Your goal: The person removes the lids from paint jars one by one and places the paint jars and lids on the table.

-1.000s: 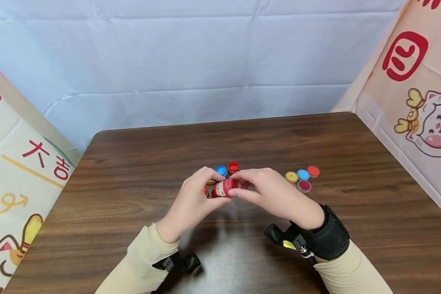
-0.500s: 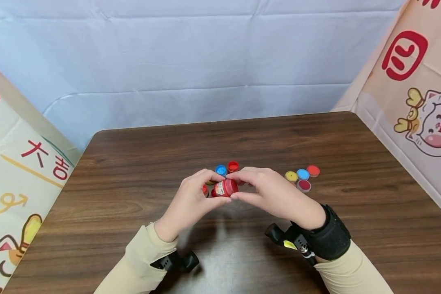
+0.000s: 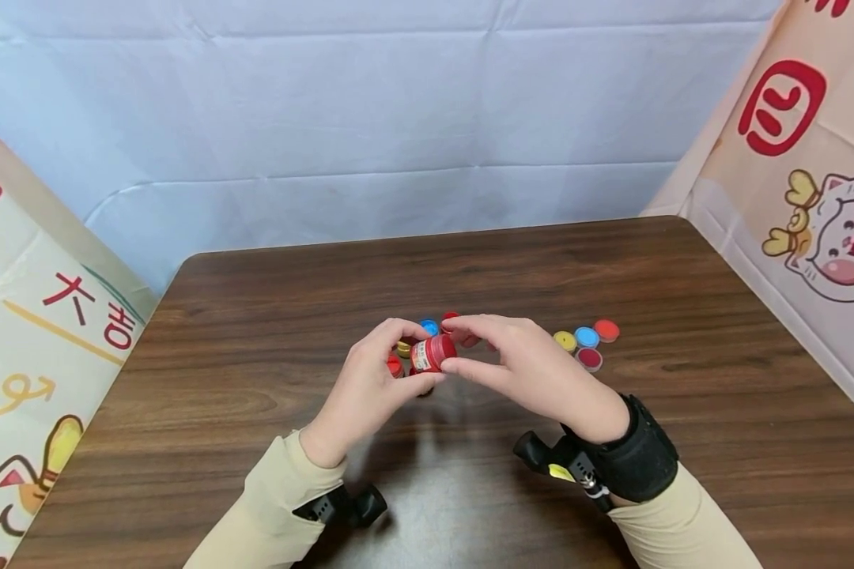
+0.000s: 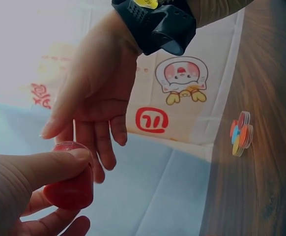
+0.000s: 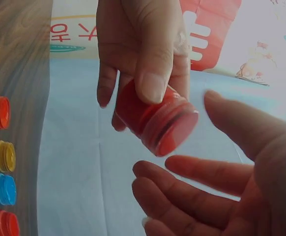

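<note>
In the head view, my left hand (image 3: 370,371) grips a small red paint jar (image 3: 432,353) between thumb and fingers, tilted so its lid faces right. The left thumb presses along the jar's side in both wrist views. A lid with a clear rim (image 5: 178,127) sits on the jar's mouth. Just to the right, my right hand (image 3: 534,367) holds nothing, its thumb and fingers spread beside the lid. The right wrist view shows a gap between these fingers and the jar.
Behind the hands stand paint jars: blue (image 5: 3,188), yellow (image 5: 4,156), red (image 5: 4,222), orange-red (image 5: 0,112) and a partly cut-off dark red one. Several loose lids, among them a yellow one (image 3: 564,341) and a blue one (image 3: 587,337), lie right on the wooden table (image 3: 292,316).
The right fingers, earlier around the jar's lid, have come off it and spread. The left hand with the jar has shifted slightly up and left.
</note>
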### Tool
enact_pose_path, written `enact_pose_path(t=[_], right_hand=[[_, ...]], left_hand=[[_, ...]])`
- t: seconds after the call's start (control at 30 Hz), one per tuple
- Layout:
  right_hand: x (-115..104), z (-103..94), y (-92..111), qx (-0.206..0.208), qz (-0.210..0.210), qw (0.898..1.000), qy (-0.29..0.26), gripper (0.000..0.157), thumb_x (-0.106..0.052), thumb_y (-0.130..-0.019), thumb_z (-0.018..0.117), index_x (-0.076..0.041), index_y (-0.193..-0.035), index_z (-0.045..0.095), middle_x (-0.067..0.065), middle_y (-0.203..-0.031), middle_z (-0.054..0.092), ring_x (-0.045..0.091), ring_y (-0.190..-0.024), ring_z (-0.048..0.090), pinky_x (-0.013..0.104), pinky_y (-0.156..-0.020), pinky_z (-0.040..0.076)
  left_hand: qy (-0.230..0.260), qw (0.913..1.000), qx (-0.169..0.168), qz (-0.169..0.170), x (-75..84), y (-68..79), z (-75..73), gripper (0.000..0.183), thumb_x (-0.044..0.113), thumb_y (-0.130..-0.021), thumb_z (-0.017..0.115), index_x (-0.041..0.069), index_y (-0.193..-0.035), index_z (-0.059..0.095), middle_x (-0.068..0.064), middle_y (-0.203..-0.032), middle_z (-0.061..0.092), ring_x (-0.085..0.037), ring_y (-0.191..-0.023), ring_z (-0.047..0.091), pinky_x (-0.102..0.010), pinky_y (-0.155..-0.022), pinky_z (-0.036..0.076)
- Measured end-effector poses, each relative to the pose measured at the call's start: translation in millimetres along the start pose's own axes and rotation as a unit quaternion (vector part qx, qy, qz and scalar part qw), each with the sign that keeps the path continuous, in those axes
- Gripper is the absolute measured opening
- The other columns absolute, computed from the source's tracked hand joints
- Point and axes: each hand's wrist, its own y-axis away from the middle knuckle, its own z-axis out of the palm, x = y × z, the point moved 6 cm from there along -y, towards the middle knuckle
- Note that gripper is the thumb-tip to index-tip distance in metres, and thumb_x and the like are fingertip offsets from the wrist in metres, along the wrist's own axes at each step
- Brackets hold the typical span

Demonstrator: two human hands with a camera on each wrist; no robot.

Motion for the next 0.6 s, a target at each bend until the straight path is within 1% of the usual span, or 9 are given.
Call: enact_pose_path(t=[0.13,0.27,0.4,0.6], right_hand=[[3.1,3.2,-1.4,-0.009,0.029,1.000,-0.010,0.038,-0.032,-0.085,0.069,-0.011,-0.116,0.063,-0.009,-0.089,0.064,0.006,-0.081,0.058,0.026,-0.066,0.049],[3.6,5.0,-1.9,-0.015,0.031,0.999,-0.007,0.031,-0.032,-0.086,0.068,-0.013,-0.110,0.064,-0.011,-0.083,0.062,0.003,-0.073,0.056,0.025,-0.063,0.048],[3.7,6.0,-2.2,-0.016,0.025,1.000,-0.006,0.030,-0.031,-0.085,0.068,-0.013,-0.109,0.065,-0.011,-0.082,0.062,0.003,-0.073,0.056,0.024,-0.063,0.048],[4.7,7.3,-2.3,-0.021,0.016,1.000,-0.004,0.031,-0.031,-0.085,0.068,-0.011,-0.109,0.065,-0.009,-0.083,0.062,0.004,-0.074,0.056,0.024,-0.064,0.049]], left_hand=[[-0.012,0.9999,0.001,0.004,1.0,0.0,1.1,0.040,0.014,-0.072,0.081,0.015,-0.103,0.056,0.007,-0.098,0.053,-0.011,-0.080,0.050,-0.025,-0.060,0.046],[-0.027,0.9996,0.004,0.012,2.8,-0.4,1.8,0.039,0.014,-0.072,0.081,0.015,-0.102,0.055,0.006,-0.097,0.052,-0.010,-0.076,0.048,-0.024,-0.058,0.044],[-0.034,0.9992,0.003,0.019,3.3,-0.7,2.7,0.039,0.014,-0.072,0.081,0.014,-0.101,0.055,0.006,-0.096,0.051,-0.010,-0.072,0.047,-0.023,-0.057,0.043],[-0.035,0.9992,-0.003,0.022,2.7,-0.2,4.3,0.040,0.014,-0.072,0.082,0.013,-0.102,0.055,0.004,-0.097,0.051,-0.015,-0.075,0.049,-0.024,-0.058,0.045]])
